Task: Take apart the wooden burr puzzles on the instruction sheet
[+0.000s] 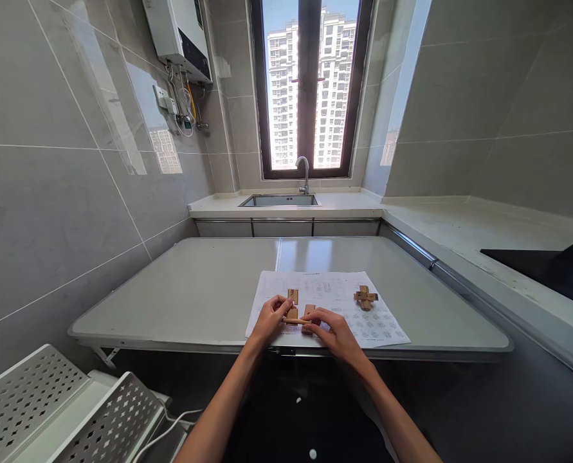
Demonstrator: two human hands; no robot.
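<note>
A printed sheet of paper (334, 292) lies on the grey folding table (204, 289). On it I hold a thin wooden puzzle bar (294, 320) between both hands. My left hand (269, 319) pinches its left end and my right hand (333, 331) pinches its right end. More wooden pieces sit just behind the bar: one upright block (292, 296) and another block (309, 311) partly hidden by my right fingers. An assembled wooden cross (365, 297) rests on the paper to the right, apart from my hands.
A sink (280, 200) with a tap (304, 172) sits below the window at the back. A counter with a black hob (546, 267) runs along the right. White perforated shelving (59, 411) stands at lower left, and a water heater (180, 35) hangs on the wall.
</note>
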